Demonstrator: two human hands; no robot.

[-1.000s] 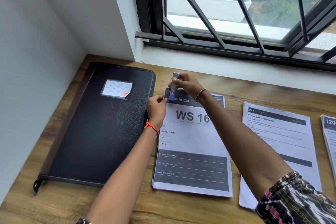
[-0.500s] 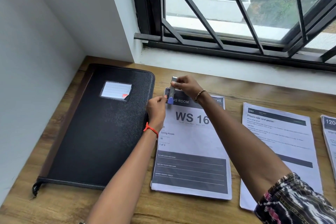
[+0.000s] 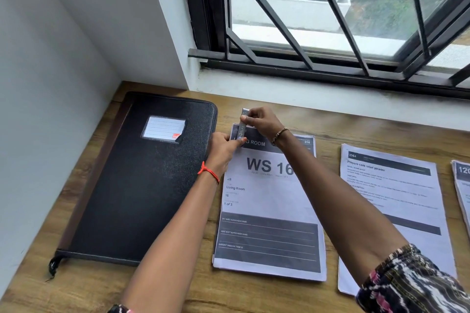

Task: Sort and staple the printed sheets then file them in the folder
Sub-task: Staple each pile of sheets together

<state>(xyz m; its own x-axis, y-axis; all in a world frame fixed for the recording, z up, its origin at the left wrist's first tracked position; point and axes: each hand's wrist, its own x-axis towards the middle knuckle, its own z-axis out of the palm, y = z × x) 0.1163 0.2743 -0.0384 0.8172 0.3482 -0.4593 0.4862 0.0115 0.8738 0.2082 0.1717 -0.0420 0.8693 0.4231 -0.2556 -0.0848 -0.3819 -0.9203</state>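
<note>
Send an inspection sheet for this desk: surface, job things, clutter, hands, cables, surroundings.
Surface: wooden desk, papers laid in a row.
Job's things: black folder closed at left; WS 16 sheets in the middle; stapler on their top left corner; second stack right of them; third stack at the right edge, cut off.
Clutter: nothing seen.
Hands: left hand pinches that corner; right hand grips the stapler.
Cables: nothing seen.
Surroundings: white wall at left; barred window behind.

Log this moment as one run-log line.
step: stapling | right hand: grips stapler at top-left corner of WS 16 sheets | left hand: pinches that corner | folder: closed, beside sheets
</note>
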